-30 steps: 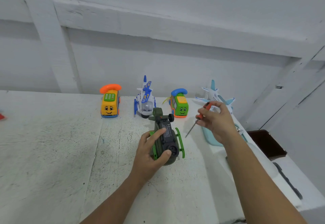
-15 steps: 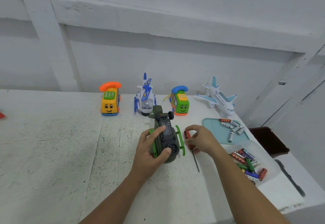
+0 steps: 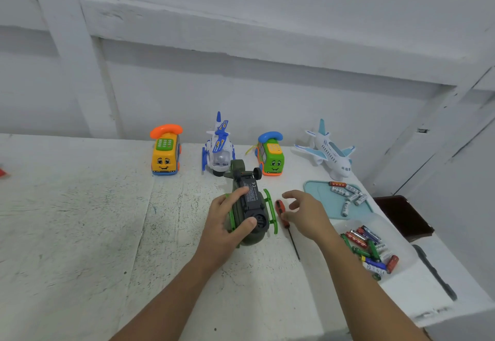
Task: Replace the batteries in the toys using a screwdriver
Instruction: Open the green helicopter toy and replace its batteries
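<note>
clasping the green helicopter [image 3: 250, 201] in the left grip [image 3: 222, 224] (right grip [image 3: 308, 215] spread loose beside the screwdriver [image 3: 279, 207]).

A broad stretch of the white table [image 3: 80, 220] is lying open to the left, while the right is crowding up — the screwdriver [image 3: 283, 216] lying just beside the green helicopter [image 3: 250, 207], the teal tray [image 3: 321, 199] and clear battery tub [image 3: 380, 223] sitting beyond, toys [image 3: 164, 157] lining the far edge.

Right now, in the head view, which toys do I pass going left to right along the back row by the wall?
yellow phone car → white and blue helicopter → green phone car → white airplane
</note>
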